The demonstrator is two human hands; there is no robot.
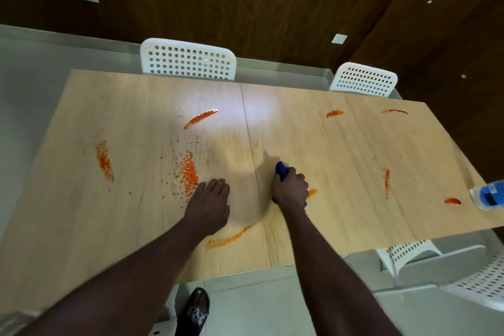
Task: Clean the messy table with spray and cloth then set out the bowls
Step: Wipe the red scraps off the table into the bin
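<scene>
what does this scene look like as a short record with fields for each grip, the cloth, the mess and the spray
left grip: hand flat on the table, holds nothing
right grip: hand holds the blue cloth against the table
mess: orange smears in several spots, orange crumbs beside the left grip
spray bottle: right end of the table, no hand on it
bowls: none in view
seating: white chairs at the far side

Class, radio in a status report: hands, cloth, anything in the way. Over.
Left hand flat on table. Right hand grips blue cloth. Orange smears uncleaned; spray bottle at right edge.
</scene>
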